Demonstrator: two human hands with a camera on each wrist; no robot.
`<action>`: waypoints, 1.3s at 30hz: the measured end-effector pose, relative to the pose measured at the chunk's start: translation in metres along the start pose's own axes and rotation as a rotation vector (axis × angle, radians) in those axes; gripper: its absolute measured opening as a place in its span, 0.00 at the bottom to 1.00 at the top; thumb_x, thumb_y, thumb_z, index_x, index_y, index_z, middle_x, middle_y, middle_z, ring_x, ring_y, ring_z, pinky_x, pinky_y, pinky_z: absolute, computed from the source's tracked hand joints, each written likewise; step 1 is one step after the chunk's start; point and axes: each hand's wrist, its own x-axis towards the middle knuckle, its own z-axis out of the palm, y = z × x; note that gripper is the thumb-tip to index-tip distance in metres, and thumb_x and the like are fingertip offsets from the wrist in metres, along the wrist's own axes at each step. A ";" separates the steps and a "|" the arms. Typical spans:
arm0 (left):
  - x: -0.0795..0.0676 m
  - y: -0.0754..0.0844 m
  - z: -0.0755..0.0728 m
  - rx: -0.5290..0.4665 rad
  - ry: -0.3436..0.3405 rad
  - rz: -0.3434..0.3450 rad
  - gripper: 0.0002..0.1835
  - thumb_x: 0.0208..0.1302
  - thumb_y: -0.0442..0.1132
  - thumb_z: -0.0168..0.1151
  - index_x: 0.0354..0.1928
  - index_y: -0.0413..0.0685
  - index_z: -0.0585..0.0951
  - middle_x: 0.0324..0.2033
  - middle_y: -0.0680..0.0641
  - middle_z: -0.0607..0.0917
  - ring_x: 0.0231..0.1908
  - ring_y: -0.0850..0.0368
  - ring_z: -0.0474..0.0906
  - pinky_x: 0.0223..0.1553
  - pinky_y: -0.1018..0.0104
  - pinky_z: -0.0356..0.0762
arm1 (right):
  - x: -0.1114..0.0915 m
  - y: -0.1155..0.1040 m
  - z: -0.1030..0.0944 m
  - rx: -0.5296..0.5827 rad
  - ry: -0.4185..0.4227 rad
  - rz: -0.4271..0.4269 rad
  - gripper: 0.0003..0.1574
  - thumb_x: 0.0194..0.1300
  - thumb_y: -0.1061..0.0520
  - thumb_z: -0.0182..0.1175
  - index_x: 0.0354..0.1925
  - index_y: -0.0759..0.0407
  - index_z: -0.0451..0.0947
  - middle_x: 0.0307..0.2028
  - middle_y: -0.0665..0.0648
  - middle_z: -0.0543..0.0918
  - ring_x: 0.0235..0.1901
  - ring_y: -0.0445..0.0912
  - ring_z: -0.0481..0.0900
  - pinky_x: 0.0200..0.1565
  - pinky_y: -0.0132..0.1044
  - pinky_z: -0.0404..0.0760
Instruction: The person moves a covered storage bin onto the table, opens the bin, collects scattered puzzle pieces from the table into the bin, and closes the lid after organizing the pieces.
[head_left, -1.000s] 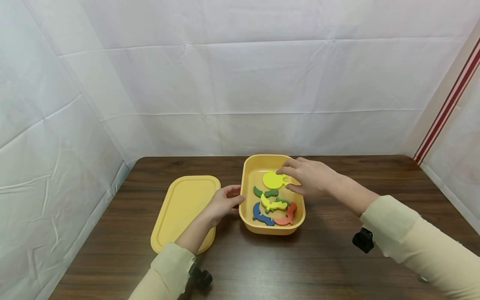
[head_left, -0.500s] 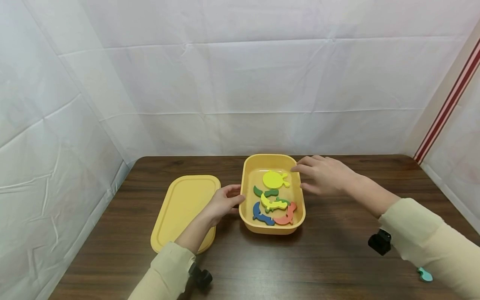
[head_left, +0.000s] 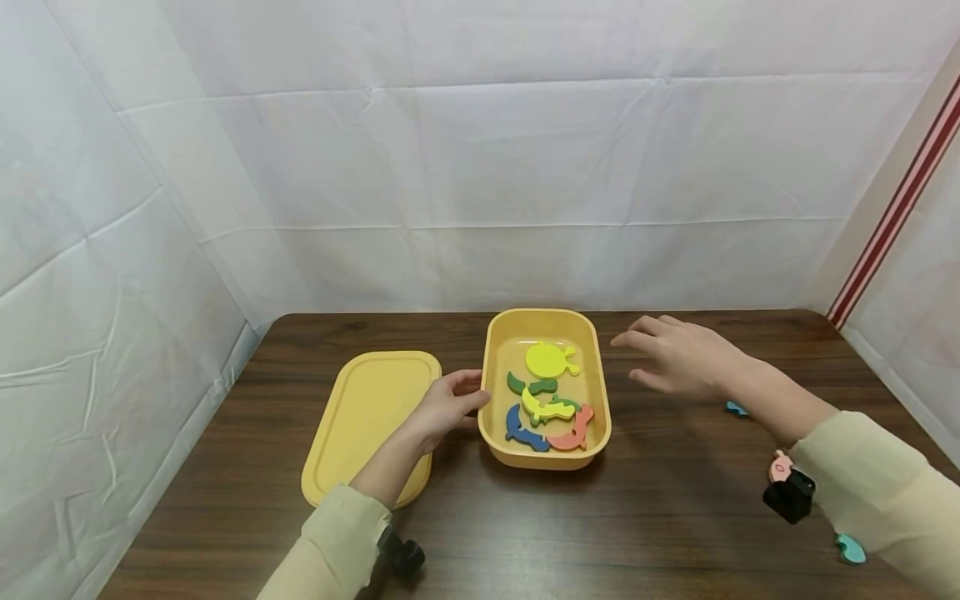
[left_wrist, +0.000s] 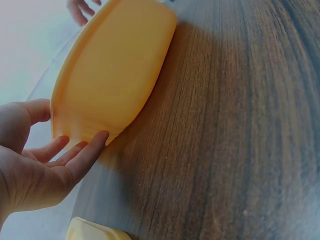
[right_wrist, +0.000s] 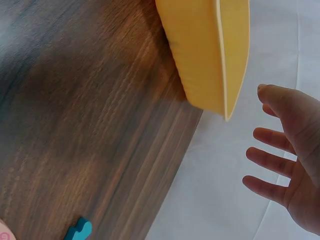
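Note:
A yellow plastic box (head_left: 543,460) stands on the table. My left hand (head_left: 444,406) holds its left wall, thumb at the rim and fingers against the outside, as the left wrist view shows. Inside lie a yellow turtle-shaped piece (head_left: 547,361), a yellow lizard-like piece (head_left: 546,408) overlapping green ones, a green piece (head_left: 542,387), a blue piece (head_left: 525,432) and a red piece (head_left: 573,430). My right hand (head_left: 678,357) hovers to the right of the box, apart from it, fingers spread and holding nothing.
A yellow lid (head_left: 367,408) lies flat left of the box, partly behind my left forearm. On the right of the table are a blue piece (head_left: 737,408), a pink piece (head_left: 780,467) and a teal piece (head_left: 851,549). White sheeting (head_left: 480,183) rises behind the table.
My right hand has drawn back rightward from over the turtle-shaped piece, out past the box's rim. The pink, blue and teal pieces have come into sight. My left hand has stayed put.

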 end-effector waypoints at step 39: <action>-0.001 0.002 0.000 0.010 0.007 -0.009 0.25 0.63 0.35 0.56 0.62 0.40 0.67 0.55 0.39 0.73 0.50 0.47 0.76 0.41 0.58 0.82 | -0.082 0.047 0.031 -0.003 0.007 0.190 0.26 0.53 0.53 0.66 0.51 0.55 0.74 0.42 0.59 0.77 0.37 0.54 0.78 0.28 0.46 0.79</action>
